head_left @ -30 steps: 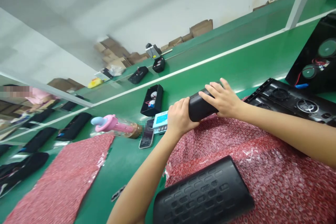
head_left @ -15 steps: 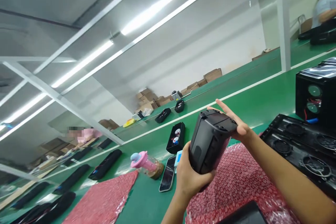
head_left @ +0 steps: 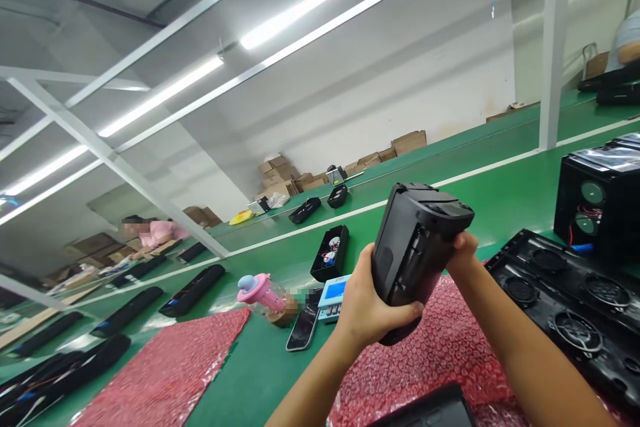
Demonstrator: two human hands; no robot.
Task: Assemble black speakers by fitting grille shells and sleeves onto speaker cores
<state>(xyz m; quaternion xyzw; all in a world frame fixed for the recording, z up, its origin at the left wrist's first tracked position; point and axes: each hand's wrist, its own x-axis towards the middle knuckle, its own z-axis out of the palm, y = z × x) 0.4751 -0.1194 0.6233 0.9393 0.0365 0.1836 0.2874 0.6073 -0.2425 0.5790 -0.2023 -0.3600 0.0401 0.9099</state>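
A black boxy speaker point(head_left: 417, 253) is held up and tilted above the pink bubble wrap point(head_left: 425, 340). My left hand point(head_left: 373, 303) wraps its left and lower side, thumb across the front edge. On its right side, my right hand point(head_left: 463, 250) grips with curled fingers, partly hidden behind the housing. Below, another black housing point(head_left: 425, 410) shows only in part at the bottom edge. Just left of my left hand sit a blue device with a screen point(head_left: 333, 293) and a phone point(head_left: 303, 328).
Black panels with round speaker cones point(head_left: 565, 307) lie at right, beside a black box with wires point(head_left: 593, 203). A pink-lidded bottle point(head_left: 265, 297) and an open black case point(head_left: 330, 253) stand left of centre. Another bubble-wrap sheet point(head_left: 165, 370) lies left. A person point(head_left: 160, 230) sits far left.
My right hand, earlier with fingers stretched out behind the speaker, now closes on its right side. The speaker has risen and turned slightly, and more of the blue device shows.
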